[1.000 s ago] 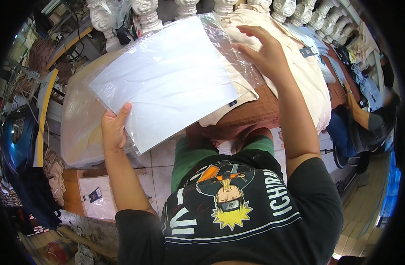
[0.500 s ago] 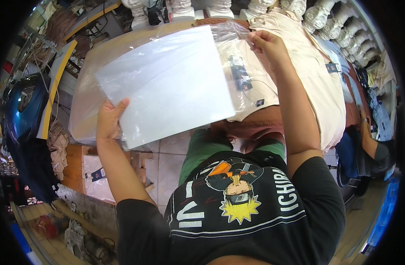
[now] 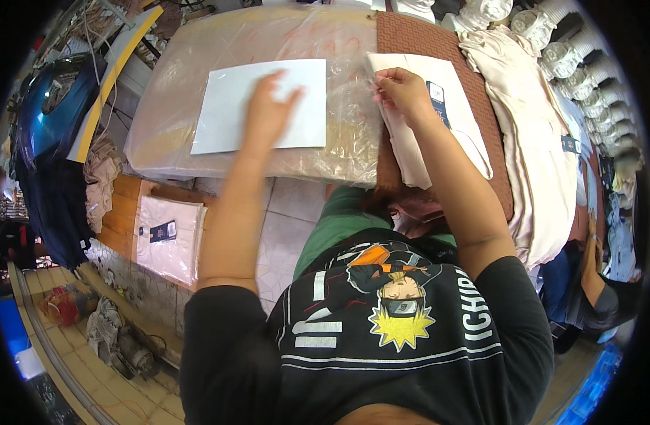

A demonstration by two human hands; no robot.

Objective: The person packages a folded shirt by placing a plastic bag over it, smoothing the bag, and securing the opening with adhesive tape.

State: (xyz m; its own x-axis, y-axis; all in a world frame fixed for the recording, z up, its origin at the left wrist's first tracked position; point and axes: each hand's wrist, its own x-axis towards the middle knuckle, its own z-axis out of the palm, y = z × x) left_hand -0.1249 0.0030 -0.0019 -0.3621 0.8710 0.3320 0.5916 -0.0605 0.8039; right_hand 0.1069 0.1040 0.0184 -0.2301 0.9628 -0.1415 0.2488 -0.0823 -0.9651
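Note:
A flat white sheet (image 3: 303,106) lies on the plastic-wrapped tabletop in front of me. My left hand (image 3: 268,113) is over it, blurred by motion, with thumb and fingers apart and nothing in them. My right hand (image 3: 404,92) has thumb and fingers pinched together at the far left edge of a folded cream garment (image 3: 404,150); what is between the fingertips is too small to make out. On the garment a dark hang tag (image 3: 437,101) with a loop of cord lies partly behind my right hand.
A brown textured cloth (image 3: 418,35) covers the table's right part, with a long cream garment (image 3: 520,120) spread further right. A bagged folded garment (image 3: 170,230) lies low on the left. White balusters (image 3: 597,81) line the far right. Another person's arm (image 3: 590,262) shows at right.
The white sheet has gone from my left hand down onto the tabletop, and that hand has opened. My right hand has moved nearer, to the folded garment's edge. The view has shifted.

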